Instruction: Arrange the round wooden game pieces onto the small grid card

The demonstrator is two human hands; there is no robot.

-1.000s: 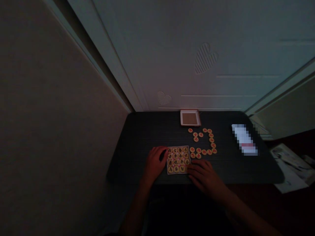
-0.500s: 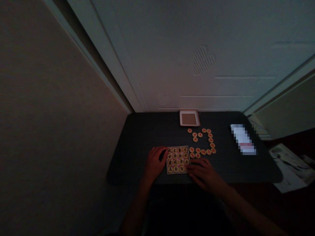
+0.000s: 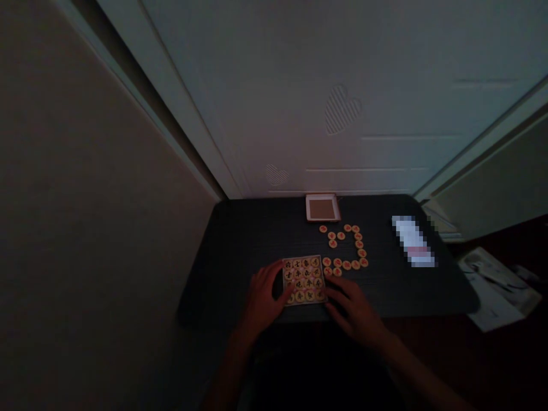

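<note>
A square box [image 3: 303, 256] near the table's front edge holds rows of round pieces with black characters [image 3: 307, 273]. At its left side is my left hand [image 3: 263, 297], fingers apart, with the thumb over the lower left pieces. My right hand [image 3: 351, 305] rests at the box's right edge, its fingers spread and nothing seen in them. Several round pieces with red characters [image 3: 359, 244] lie loose on the table to the right of and behind the box, some in a curved line.
An open shallow box or lid [image 3: 322, 209] stands at the back of the dark table [image 3: 240, 228], against a white door [image 3: 299, 114] with heart reliefs. A blurred-out bright phone-like object [image 3: 414, 242] lies at the right. Papers [image 3: 492, 291] are beyond the right edge.
My left thumb has come over the box's lower left pieces. My right fingers have drawn back from the lower right piece to the box's edge. The view has shifted slightly.
</note>
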